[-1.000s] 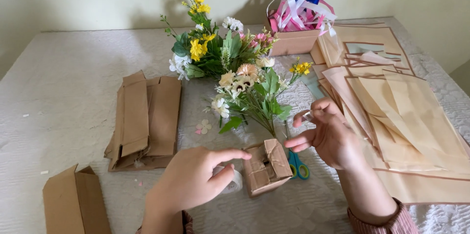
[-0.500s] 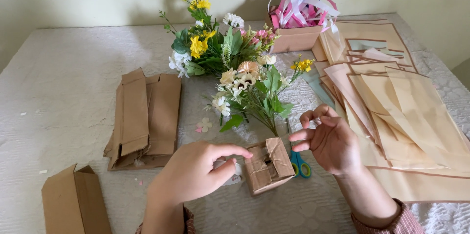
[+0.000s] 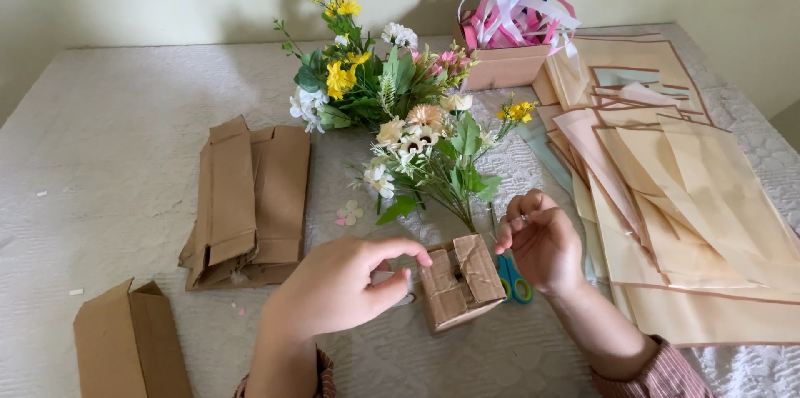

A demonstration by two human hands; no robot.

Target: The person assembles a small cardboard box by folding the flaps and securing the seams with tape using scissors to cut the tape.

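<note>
Little has shifted since the earlier frame: the left hand point(image 3: 333, 285) has crept toward the small cardboard box point(image 3: 461, 280), forefinger now touching its flap. The right hand point(image 3: 542, 240), at 3 o'clock of it, pinches something too thin to identify. Flower stems point(image 3: 433, 156) rise from the box; folded boxes point(image 3: 250, 198) wait at 9 o'clock, a ribbon-filled box point(image 3: 508, 65) at 1.

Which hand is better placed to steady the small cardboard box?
Left. The left hand already has a fingertip on the small cardboard box; the right hand is raised beside it, fingers pinched together.
</note>
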